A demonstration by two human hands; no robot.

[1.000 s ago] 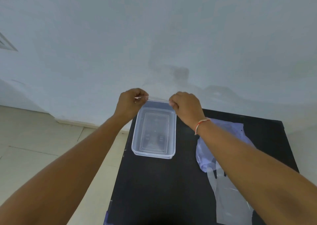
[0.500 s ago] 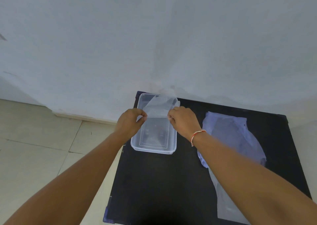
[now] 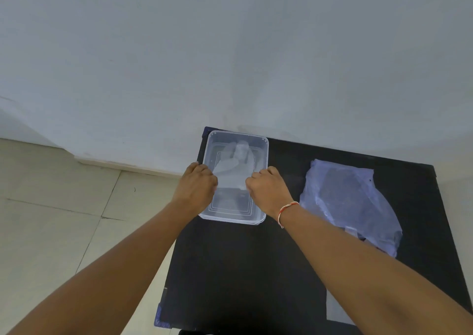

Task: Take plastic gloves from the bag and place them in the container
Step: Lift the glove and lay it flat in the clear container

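A clear rectangular plastic container [image 3: 261, 155] stands at the far left of a black table [image 3: 243, 270]. A thin translucent plastic glove [image 3: 234, 169] lies stretched inside it, its fingers toward the wall. My left hand [image 3: 197, 189] pinches the glove's near left edge at the container's left wall. My right hand [image 3: 268, 190], with a red-and-white thread at the wrist, pinches the near right edge over the container. A crumpled bluish plastic bag [image 3: 350, 201] lies flat on the table to the right of my right arm.
The table stands against a white wall [image 3: 230, 53]. Beige floor tiles [image 3: 64, 219] lie to its left. Another clear plastic sheet [image 3: 335, 306] shows at the table's near edge under my right forearm.
Both hands have come down and toward me with the glove, from the container's far rim to its middle. The glove now lies inside the container.
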